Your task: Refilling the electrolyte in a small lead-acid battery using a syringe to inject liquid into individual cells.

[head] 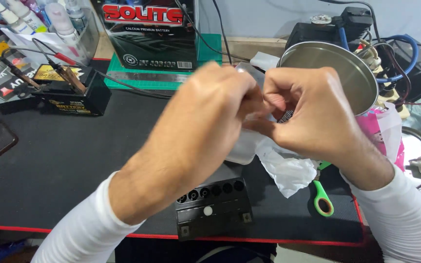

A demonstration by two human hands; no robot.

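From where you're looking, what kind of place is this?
Probably a small battery repair or hobby electronics bench. A small black battery with a row of round cell holes lies on the black mat, a large boxed battery stands behind, and another small battery has probe leads clipped on.

Small battery [214, 207] below hands, round tin [339, 73] right, boxed battery [152, 31] behind

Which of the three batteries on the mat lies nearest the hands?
The dark battery with a row of round holes along its top, directly under the left hand. The boxed one and the small one with clips sit farther back.
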